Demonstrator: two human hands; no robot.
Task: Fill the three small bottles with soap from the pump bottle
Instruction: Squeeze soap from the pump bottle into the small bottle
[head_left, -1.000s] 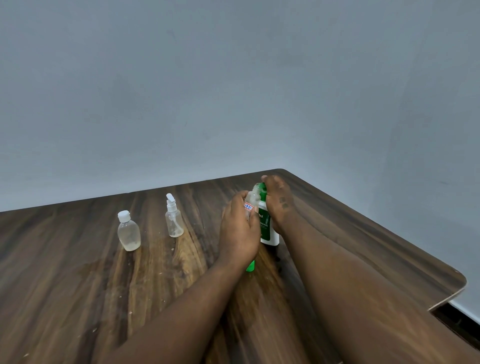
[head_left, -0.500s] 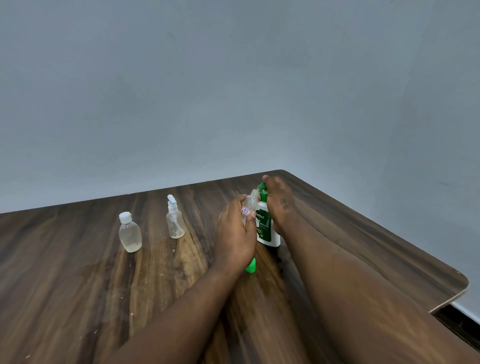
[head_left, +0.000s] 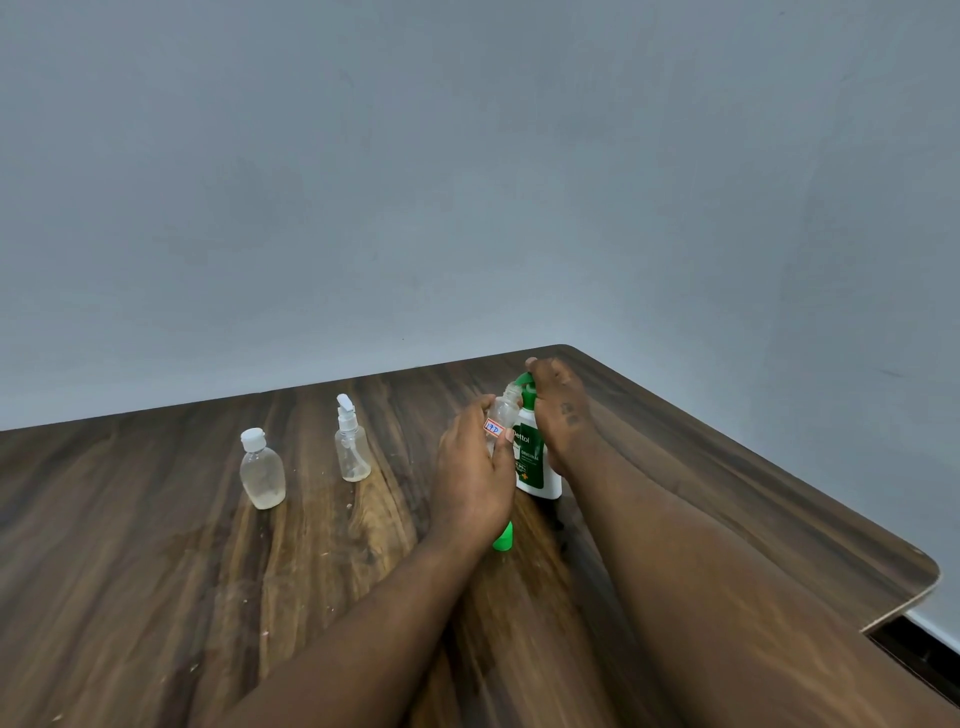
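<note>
A stickered bottle (head_left: 501, 415) is gripped in the left hand (head_left: 475, 467), whose fingers and thumb are wrapped round its clear body. It is held off the counter (head_left: 156, 571) and tilted, its open neck brought up under the spout of the pump bottle (head_left: 532, 462). This hold is judged to be meant to let the soap drop straight into the narrow mouth and not down the side. The pump bottle stands upright toward the far right corner of the counter, and the right hand (head_left: 558, 410) is curved over its green pump head, placed, it seems, both to press the pump and to steady the bottle. The two hands are thus drawn close together, with the pump bottle between them and the stickered bottle touching or just beside it; which of the two cannot be told. A green cap (head_left: 503, 538), presumably taken off the held bottle, is set down by the left wrist, on the near side of the pump bottle. A spray bottle (head_left: 351, 441) and a capped bottle (head_left: 262, 470) are parked upright toward the far edge, left of the hands and apart from them, both closed. How much soap each holds cannot be judged.
</note>
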